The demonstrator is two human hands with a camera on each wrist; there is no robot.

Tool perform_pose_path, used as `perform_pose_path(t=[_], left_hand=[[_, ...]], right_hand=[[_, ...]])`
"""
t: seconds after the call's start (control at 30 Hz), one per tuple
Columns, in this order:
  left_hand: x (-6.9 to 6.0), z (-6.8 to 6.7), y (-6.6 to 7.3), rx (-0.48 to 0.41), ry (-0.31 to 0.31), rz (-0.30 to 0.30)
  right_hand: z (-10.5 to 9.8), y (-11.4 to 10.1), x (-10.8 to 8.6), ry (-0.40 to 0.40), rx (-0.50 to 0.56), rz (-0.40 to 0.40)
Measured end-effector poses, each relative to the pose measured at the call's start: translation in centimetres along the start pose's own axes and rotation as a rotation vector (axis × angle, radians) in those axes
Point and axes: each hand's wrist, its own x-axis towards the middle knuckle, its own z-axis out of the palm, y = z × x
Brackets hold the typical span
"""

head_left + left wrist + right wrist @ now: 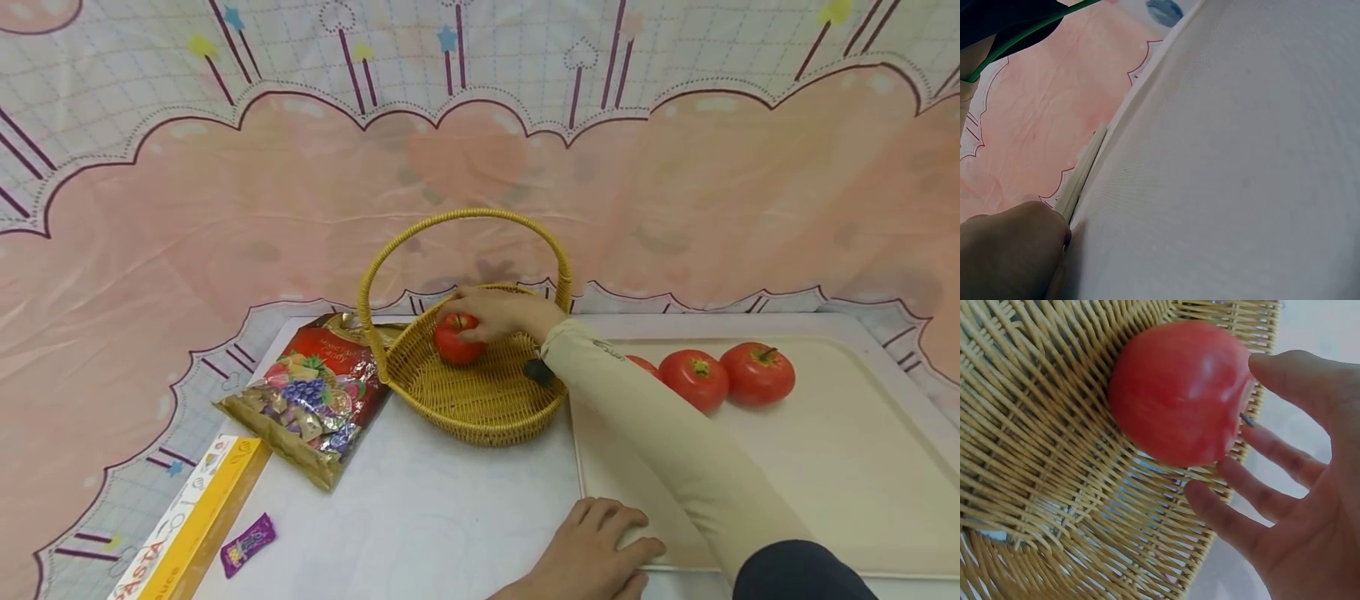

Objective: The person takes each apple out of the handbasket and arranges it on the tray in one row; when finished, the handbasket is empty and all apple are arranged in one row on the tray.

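A red apple [458,339] lies inside the yellow wicker basket [480,433], against its woven side. My right hand [498,312] reaches over the basket to this apple. In the right wrist view, the fingers of the right hand [1310,481] are spread beside the apple [1179,394], with the thumb tip at its edge and the stem showing. Near the front of the table, my left hand [588,554] rests by the tray's near left corner, holding nothing visible. The left wrist view shows only part of the left hand [1013,247] beside the tray edge [1082,172].
More red apples [757,373] sit on the cream tray [840,467] at the right, one partly hidden by my right sleeve. Left of the basket lie a bag of mixed candy [315,392], a yellow pasta box [198,521] and a small purple wrapped candy [248,545].
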Motion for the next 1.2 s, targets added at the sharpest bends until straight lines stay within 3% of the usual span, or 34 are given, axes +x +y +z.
perform_pose_path(t=[0.37,0.83,1.2], left_hand=[[-0.3,0.0,0.1,0.022,-0.021,-0.017],[-0.3,0.1,0.1,-0.012,-0.040,-0.021],[-0.2,0.3,0.0,0.019,0.003,-0.013]], right_hand=[[0.6,-0.2,1.4,-0.048,0.005,-0.026],[1.0,-0.2,2.3,-0.108,0.083,0.074],[1.5,0.0,2.2,-0.125,0.160,0.132]])
